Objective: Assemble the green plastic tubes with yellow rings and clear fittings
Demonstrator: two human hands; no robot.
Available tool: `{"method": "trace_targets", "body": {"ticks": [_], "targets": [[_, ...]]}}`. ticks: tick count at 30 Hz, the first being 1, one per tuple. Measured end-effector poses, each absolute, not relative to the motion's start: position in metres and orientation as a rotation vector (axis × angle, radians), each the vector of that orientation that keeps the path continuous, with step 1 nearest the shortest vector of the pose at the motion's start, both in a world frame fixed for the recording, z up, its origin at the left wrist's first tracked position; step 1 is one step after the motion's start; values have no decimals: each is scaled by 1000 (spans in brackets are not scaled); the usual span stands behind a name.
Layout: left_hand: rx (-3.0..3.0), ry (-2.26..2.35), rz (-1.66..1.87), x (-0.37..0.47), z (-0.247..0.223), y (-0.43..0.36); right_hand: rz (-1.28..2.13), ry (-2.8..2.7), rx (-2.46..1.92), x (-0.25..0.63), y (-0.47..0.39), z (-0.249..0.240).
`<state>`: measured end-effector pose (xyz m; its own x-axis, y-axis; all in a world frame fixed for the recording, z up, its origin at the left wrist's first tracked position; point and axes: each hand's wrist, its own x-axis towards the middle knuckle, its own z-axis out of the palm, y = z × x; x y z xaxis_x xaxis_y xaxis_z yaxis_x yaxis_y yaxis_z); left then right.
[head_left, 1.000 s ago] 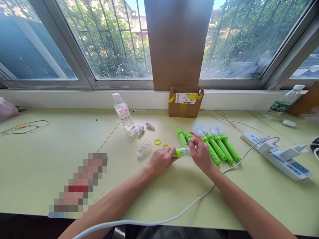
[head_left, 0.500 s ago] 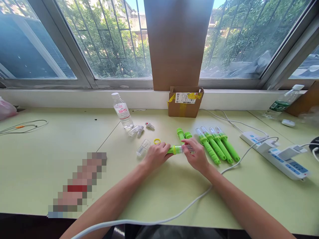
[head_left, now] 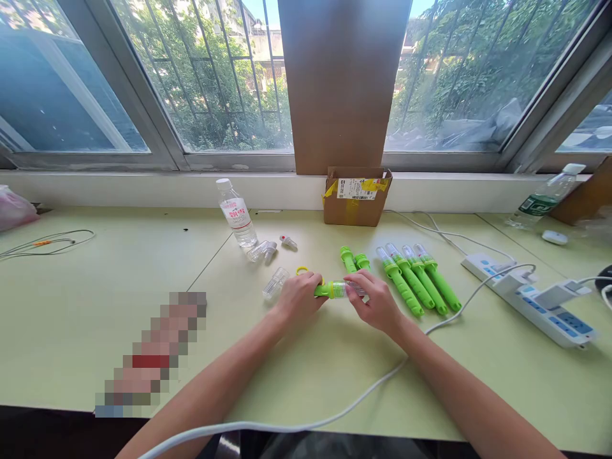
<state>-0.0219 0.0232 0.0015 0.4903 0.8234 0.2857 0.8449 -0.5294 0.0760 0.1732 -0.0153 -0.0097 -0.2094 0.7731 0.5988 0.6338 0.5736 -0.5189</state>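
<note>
A green light stick (head_left: 335,290) with a clear tube at one end lies sideways between my hands. My left hand (head_left: 301,294) is closed around its green handle. At the other end, my right hand (head_left: 373,297) closes its fingers on the clear tube, partly hiding it. Just behind my left hand is a yellow ring (head_left: 301,270), partly covered. Clear plastic tubes (head_left: 275,284) lie left of that hand. Two green handles (head_left: 348,259) without tubes sit behind my right hand. To its right, several assembled green light sticks (head_left: 401,287) rest side by side.
A water bottle (head_left: 238,213) stands behind small clear parts (head_left: 289,242). A cardboard box (head_left: 357,197) is by the window. At the right lies a white power strip (head_left: 530,299); its white cable (head_left: 354,405) crosses under my right forearm. A blurred patch (head_left: 150,357) covers something at left.
Both hands, with the light stick between them, have shifted very slightly left. The right fingers sit a little differently on the clear tube. More yellow shows behind my left hand.
</note>
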Motion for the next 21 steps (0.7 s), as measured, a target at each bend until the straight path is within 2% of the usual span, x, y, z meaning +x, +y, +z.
{"method": "trace_targets", "body": {"ticks": [13, 21], "targets": [[-2665, -1288, -348, -21, -7, 23, 67, -2006, -1425, 174, -12, -5], [-2583, -1454, -488, -21, -5, 24, 143, -2116, -1301, 177, -14, -4]]}}
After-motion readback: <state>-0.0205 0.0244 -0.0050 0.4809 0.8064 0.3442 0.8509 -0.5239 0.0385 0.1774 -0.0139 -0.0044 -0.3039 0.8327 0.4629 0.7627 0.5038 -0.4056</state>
